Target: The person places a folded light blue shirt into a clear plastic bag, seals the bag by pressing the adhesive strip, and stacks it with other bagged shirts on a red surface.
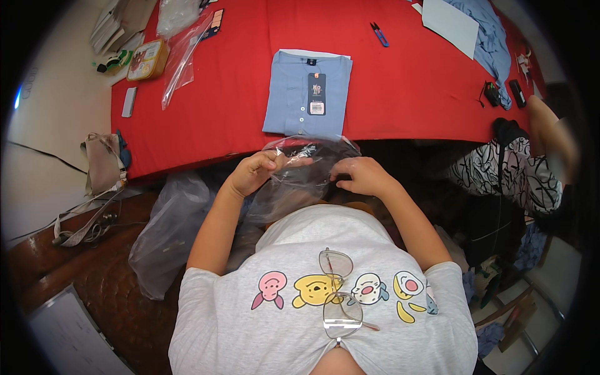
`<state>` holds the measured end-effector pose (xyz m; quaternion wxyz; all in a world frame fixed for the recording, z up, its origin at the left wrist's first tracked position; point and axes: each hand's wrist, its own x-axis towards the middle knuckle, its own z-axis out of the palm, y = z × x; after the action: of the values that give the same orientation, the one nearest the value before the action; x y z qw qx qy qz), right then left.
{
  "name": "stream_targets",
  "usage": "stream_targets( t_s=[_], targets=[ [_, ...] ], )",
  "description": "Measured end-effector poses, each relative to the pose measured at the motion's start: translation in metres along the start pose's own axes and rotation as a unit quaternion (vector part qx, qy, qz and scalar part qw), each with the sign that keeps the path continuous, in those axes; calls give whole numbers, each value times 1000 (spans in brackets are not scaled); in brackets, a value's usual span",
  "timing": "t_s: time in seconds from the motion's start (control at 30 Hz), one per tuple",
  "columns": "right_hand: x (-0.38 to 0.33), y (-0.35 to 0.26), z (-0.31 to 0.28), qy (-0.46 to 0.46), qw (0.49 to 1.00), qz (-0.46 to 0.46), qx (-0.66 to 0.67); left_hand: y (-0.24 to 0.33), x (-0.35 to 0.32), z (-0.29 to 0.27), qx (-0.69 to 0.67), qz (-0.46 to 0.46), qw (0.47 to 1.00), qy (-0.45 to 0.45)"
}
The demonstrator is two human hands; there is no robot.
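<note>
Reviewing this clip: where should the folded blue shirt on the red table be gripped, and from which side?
Probably the folded blue shirt by its near bottom edge, from the person's side: it lies flat, collar pointing away, and that edge overhangs the red table rim just above both hands.

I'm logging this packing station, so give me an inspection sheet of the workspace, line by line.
Surface: table under a red cloth, partly covered.
Job's things: clear plastic bag held at the table edge; folded blue shirt with a hang tag lies flat just beyond it.
Clutter: blue thread snips, white sheet, blue fabric, tin, empty bags.
Grips: left hand and right hand both pinch the bag.
Cables: nothing seen.
Surroundings: beige bag with straps at left; another person's patterned sleeve at right.
</note>
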<state>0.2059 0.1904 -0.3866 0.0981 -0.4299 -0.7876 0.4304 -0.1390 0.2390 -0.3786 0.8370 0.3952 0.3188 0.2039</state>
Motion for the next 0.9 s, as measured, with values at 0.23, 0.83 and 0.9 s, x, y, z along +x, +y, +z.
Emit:
stream_targets(
  t_s=[0.23, 0.83, 0.9],
  targets=[
    [19, 11, -1, -28, 978, 153, 141, -6, 15, -43, 232, -45, 968, 85],
    [65, 23, 66, 98, 924, 209, 305, 60, 69, -81, 268, 15, 963, 25],
    [68, 17, 68, 149, 929, 189, 281, 64, 79, -92, 346, -7, 938, 21]
  ],
)
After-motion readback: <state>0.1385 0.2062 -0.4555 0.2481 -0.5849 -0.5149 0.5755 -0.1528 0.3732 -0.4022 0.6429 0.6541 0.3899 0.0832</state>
